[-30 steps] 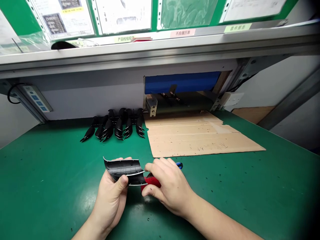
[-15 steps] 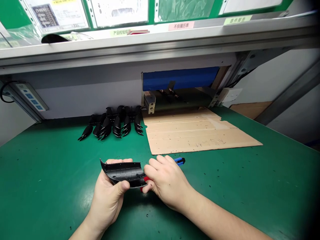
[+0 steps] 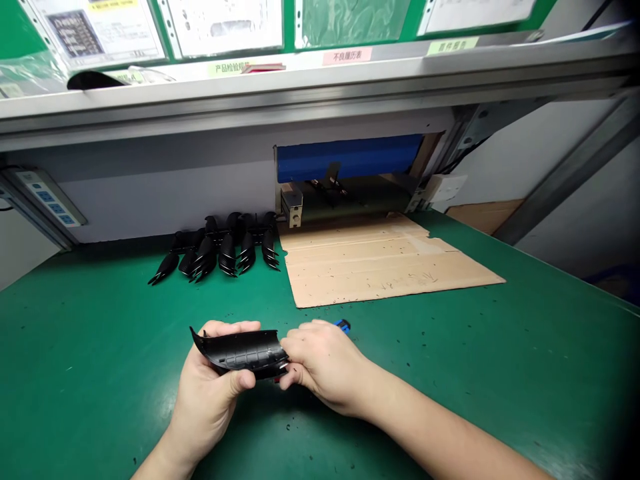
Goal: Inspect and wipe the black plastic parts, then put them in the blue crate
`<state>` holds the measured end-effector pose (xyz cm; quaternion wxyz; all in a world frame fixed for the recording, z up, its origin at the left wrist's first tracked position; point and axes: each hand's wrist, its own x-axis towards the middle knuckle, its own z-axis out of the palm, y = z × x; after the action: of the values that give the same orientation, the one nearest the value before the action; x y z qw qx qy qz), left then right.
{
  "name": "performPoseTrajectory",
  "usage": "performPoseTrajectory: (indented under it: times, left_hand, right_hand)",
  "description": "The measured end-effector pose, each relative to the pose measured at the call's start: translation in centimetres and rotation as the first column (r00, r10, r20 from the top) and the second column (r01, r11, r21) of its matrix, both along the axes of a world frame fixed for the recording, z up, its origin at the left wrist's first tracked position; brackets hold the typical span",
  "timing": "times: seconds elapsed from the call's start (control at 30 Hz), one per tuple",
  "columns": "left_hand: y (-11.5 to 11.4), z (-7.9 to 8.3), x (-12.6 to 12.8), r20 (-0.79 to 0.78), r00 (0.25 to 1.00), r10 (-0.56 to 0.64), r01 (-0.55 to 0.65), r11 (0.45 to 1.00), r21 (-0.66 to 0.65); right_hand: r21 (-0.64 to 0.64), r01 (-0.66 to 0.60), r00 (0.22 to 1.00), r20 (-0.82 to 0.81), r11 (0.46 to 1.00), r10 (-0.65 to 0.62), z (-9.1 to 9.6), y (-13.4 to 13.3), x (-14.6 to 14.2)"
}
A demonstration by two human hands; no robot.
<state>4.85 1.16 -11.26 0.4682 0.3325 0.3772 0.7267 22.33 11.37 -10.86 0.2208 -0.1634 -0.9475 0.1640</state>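
A curved black plastic shell (image 3: 245,350), pointed at its left end and ribbed inside, is in my left hand (image 3: 210,387). Its hollow side faces up, with my left thumb on the near edge and fingers behind. My right hand (image 3: 325,363) is closed at the shell's right end. It grips a slim tool whose blue end (image 3: 343,326) sticks out behind the knuckles; a bit of red shows below the thumb, and a small bright glint lies by the shell's edge. My fingers hide most of the tool, so its kind cannot be made out.
Several similar black shells (image 3: 215,248) lie in a cluster at the back of the green table (image 3: 100,373). A flat cardboard sheet (image 3: 380,267) lies before a wall opening with a blue flap (image 3: 350,159). Small black scraps dot the table. A power strip (image 3: 50,198) is at left.
The view has shifted slightly to the right. The shell is tilted a little differently, and less of the tool's blue end and red part shows around my right hand.
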Motion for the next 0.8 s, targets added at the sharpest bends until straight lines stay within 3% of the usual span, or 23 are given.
performPoseTrajectory:
  times: [0.03,0.1,0.17,0.2,0.33,0.4,0.6,0.8]
  left_hand:
    - [0.0,0.1,0.1,0.017,1.000,-0.005,0.005,1.000,0.006]
    - [0.0,0.4,0.2,0.051,0.999,-0.017,0.017,1.000,0.011]
    - [0.0,0.7,0.3,0.071,0.997,-0.019,0.019,1.000,0.006]
    - [0.0,0.8,0.3,0.081,0.997,-0.014,0.014,1.000,0.001]
    - [0.0,1.0,0.4,0.129,0.991,0.019,-0.017,1.000,-0.021]
    - [-0.2,1.1,0.6,0.152,0.988,0.032,-0.028,0.999,-0.025]
    - [-0.6,1.1,1.0,0.157,0.986,0.055,-0.055,0.998,-0.004]
    - [-0.5,0.9,0.8,0.095,0.993,0.069,-0.074,0.996,0.053]
  right_hand:
    - [-0.131,-0.060,0.998,-0.035,0.990,0.056,0.1,0.0,0.1]
    - [-0.373,-0.155,0.985,-0.130,0.915,0.114,0.5,0.0,0.1]
    - [-0.503,-0.186,0.972,-0.221,0.844,0.083,0.8,0.0,0.0]
    - [-0.511,-0.182,0.963,-0.265,0.840,0.048,0.8,-0.1,0.0]
    - [-0.330,-0.070,0.924,-0.377,0.941,-0.064,0.7,-0.8,-0.4]
    - [-0.274,-0.022,0.927,-0.366,0.961,-0.083,0.5,-1.2,-0.6]
    - [-0.293,0.057,0.947,-0.287,0.954,-0.145,0.7,-2.3,-1.0]
    - [-0.341,0.015,0.952,-0.281,0.940,-0.117,0.7,-2.7,-1.5]
